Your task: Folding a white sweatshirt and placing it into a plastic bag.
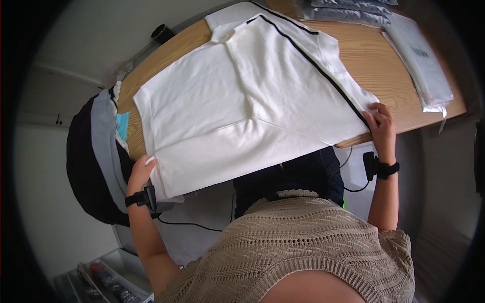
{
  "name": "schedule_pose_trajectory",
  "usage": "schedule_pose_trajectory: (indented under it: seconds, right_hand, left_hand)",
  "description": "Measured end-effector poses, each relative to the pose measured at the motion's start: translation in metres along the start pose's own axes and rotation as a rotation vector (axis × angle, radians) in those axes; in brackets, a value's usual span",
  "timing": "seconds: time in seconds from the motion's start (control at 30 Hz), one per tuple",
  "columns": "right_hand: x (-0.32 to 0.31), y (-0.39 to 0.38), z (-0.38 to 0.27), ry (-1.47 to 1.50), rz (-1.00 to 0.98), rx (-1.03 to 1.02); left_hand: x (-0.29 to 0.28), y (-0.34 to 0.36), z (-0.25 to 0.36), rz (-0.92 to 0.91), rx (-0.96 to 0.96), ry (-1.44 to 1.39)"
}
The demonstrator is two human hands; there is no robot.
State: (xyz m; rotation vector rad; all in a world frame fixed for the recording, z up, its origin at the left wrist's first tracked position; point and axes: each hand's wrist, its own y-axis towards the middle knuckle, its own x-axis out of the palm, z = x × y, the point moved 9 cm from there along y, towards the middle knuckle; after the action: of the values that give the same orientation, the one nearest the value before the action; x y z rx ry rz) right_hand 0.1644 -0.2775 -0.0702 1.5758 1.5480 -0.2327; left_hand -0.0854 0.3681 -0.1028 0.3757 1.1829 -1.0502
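A white long-sleeved top (197, 101) lies spread on its side across the wooden table, its collar toward the far edge. A black stripe runs down the sleeve along its right side. At the lower left, my left hand (140, 174) pinches the hem, which hangs over the table's near edge. On the right, my right hand (382, 123) has its fingers closed on the sleeve near the end of the black stripe. Creases gather at the middle of the fabric. Each wrist wears a black strap with a small device.
Clear plastic packets (422, 65) lie on the right of the wooden table (374, 60), with dark bagged items (351, 15) behind. A black cup (162, 34) stands at the far left. Dark and grey cloth (86, 151) is heaped at the left edge. A grey bin (126, 272) stands lower left.
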Motion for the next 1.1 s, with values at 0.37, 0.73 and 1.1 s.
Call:
schedule_pose_trajectory:
  seconds: [0.37,0.73,1.1]
  right_hand:
    - [-0.011,0.004,0.029,0.42,-0.148,0.187]
    - [-0.009,-0.003,0.0,0.179,-0.104,0.048]
    - [-0.011,0.012,-0.013,0.151,-0.138,0.026]
  left_hand:
    - [-0.03,0.023,0.216,-0.087,0.342,-0.069]
    - [-0.009,0.139,0.403,0.029,0.669,0.192]
    - [0.053,0.22,0.441,0.382,0.64,0.552]
